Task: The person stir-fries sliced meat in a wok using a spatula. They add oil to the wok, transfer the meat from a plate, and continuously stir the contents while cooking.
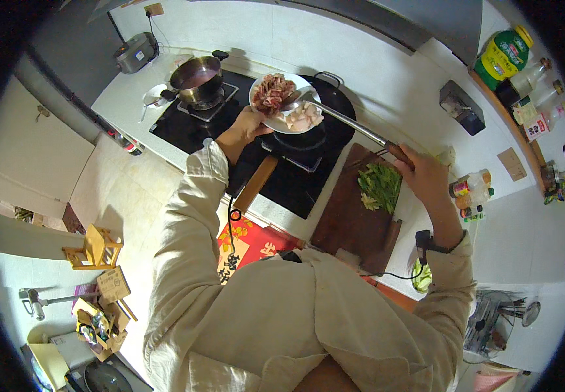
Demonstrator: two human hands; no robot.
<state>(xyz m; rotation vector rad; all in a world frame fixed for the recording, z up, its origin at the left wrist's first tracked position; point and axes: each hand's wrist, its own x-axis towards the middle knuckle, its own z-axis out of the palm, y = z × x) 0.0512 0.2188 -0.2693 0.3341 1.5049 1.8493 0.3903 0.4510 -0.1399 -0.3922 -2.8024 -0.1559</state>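
My left hand (247,126) grips the near-left rim of a white plate (303,81), held above the right side of the cooktop. Sliced red meat (273,94) fills the plate's left part. Pale, fatty-looking slices (304,117) lie at its lower right. In my right hand (423,171) is the dark handle of a long metal ladle or spatula (353,126). Its head rests on or just over the plate, between the two heaps. A black wok (343,105) sits under and behind the plate, which hides much of it. A wooden handle (257,184) sticks out towards me.
A steel pot (196,81) stands on the left burner of the black cooktop (292,188), beside a white bowl (155,94). Cut green vegetables (381,186) lie on a brown chopping board (346,220) at the right. Several bottles (471,188) stand along the wall.
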